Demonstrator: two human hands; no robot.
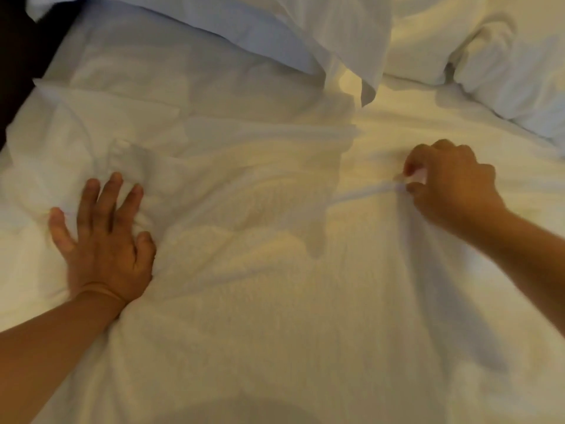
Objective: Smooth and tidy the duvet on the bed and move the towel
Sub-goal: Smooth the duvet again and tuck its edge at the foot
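We see the white duvet (275,301) filling most of the frame, rumpled at centre and left. Left hand (105,240) at lower left lies flat on it, fingers spread, grip released, pressing the cloth; thin band (101,290) on that wrist. Right hand (449,185) at centre right has its grip clenched, pinching a fold of duvet. Pillows (260,32) along the top edge. Towel: we can't tell it apart from the bedding.

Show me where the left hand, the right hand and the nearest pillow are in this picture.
left hand (105,240): head view, on the back of the hand pressing the duvet.
right hand (452,182): head view, on the knuckles, fingers pinching a fold.
pillow (275,29): head view, on its pillowcase.
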